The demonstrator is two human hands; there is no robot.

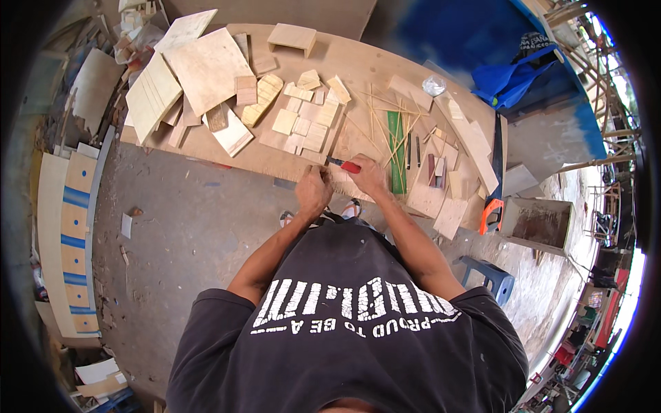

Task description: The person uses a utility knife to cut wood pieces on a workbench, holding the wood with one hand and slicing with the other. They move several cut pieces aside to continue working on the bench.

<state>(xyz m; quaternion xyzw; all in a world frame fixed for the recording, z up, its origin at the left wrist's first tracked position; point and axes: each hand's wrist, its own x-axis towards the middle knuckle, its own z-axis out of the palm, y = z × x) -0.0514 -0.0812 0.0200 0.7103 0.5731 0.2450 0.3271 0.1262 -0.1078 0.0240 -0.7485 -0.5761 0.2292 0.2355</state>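
T-shirt [358,365]: black with white lettering, it filled the foreground, nearest the camera.
Utility knife [350,166]: red-handled, it sat at the near edge of the workbench [351,51], in the right hand and just beyond the left.
Right hand [370,177]: it gripped the knife handle, the dark blade pointing left.
Left hand [315,187]: its fingers were curled beside the blade; whether they pinched anything, I could not tell.
Counted tools: one knife, one handsaw [491,217] with an orange handle, and two slim dark sticks [408,151] right of one green strip [398,182].
Large boards [206,69]: three showed in the pile at the bench's upper left.
Stool [490,277]: one, blue, on the floor to the right.
Thin sticks [372,113]: several, crossed over the green strip too closely to count.
Hidden: the blade's tip was hard to make out near the left fingers, and the shirt covered most of both shoes [352,208].
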